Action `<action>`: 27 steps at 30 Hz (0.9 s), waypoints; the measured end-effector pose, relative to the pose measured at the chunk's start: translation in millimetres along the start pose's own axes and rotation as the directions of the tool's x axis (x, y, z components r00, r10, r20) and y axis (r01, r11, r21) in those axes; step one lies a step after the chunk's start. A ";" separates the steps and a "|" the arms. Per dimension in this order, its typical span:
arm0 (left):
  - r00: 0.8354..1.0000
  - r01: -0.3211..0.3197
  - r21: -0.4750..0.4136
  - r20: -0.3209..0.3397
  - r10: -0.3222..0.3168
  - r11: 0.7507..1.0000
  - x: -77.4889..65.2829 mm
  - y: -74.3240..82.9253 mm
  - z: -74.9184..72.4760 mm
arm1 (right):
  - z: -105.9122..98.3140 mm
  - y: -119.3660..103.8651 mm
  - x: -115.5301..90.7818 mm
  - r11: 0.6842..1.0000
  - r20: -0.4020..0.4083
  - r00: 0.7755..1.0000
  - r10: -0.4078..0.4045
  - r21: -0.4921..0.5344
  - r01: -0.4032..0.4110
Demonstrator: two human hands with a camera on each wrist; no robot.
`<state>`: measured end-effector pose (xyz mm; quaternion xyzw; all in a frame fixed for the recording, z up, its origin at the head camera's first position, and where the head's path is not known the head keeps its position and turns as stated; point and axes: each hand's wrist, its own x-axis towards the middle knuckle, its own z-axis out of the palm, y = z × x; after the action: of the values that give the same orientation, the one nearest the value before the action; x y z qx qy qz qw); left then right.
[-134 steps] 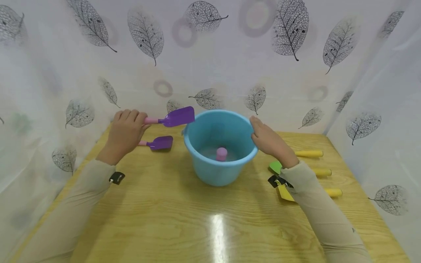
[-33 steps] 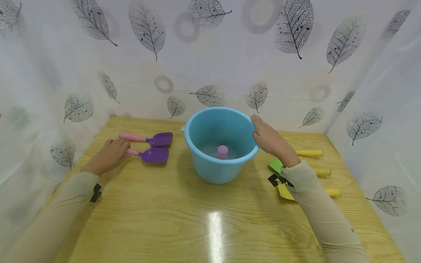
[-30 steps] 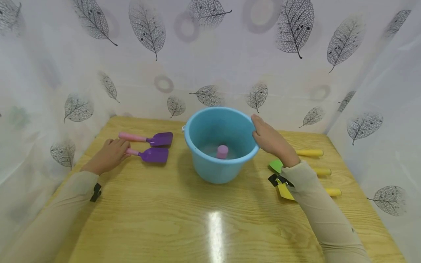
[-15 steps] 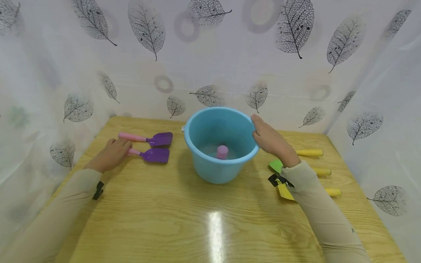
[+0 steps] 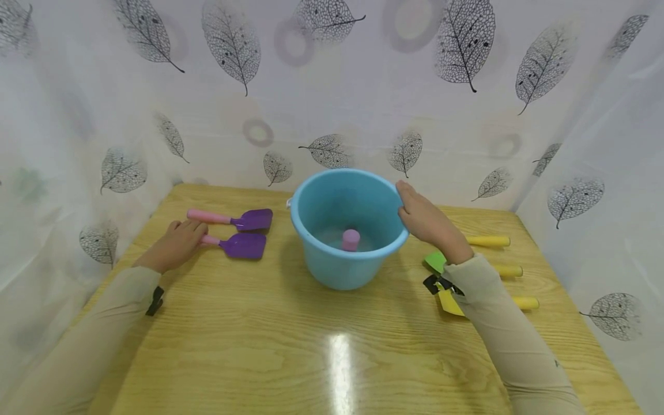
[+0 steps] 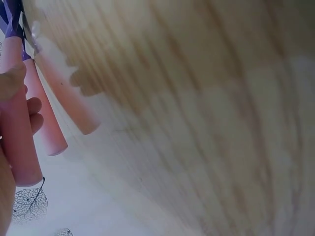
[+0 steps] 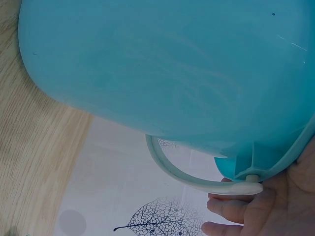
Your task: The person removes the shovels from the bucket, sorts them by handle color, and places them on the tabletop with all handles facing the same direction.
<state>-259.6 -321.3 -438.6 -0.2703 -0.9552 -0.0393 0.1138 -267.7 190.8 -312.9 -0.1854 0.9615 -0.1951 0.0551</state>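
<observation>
My left hand [image 5: 176, 245] holds the pink handle of a toy shovel [image 5: 245, 245], whose purple blade lies on the wooden table [image 5: 249, 346]. In the left wrist view the thumb lies across that pink handle [image 6: 22, 142]. Just behind it rests a second purple shovel [image 5: 254, 219] with a pink handle. At the centre stands a light blue bucket [image 5: 339, 268], upright. My right hand [image 5: 430, 222] grips its right rim, fingers outside beside the white bail handle [image 7: 182, 174] in the right wrist view. Inside the bucket is a pink round-topped piece [image 5: 350, 240].
On the right lie several tools with yellow handles [image 5: 490, 241], partly hidden by my right forearm. A green blade [image 5: 436, 261] and a yellow blade [image 5: 450, 302] show beside my sleeve. Leaf-patterned sheeting [image 5: 332, 104] closes off the back and sides.
Since the oldest frame, my left hand has brought the shovel down from beside the bucket's rim to the table, in front of the other shovel. My right hand stays at the rim.
</observation>
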 end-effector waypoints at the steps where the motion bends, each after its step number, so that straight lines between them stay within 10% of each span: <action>1: 1.000 0.004 0.001 0.006 -0.004 1.000 -0.5 -0.3 0.0 | 0.0 0.0 0.0 1.000 -0.001 1.000 -0.001 0.000 0.001; 27: 0.999 0.015 0.058 0.035 -0.017 0.998 1.6 -1.1 0.8 | 0.8 1.1 -0.1 1.000 -0.018 1.000 -0.014 0.001 0.014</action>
<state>-261.7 -321.3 -439.0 -0.2598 -0.9600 -0.0078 0.1043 -267.8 191.5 -314.0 -0.1901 0.9606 -0.1976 0.0451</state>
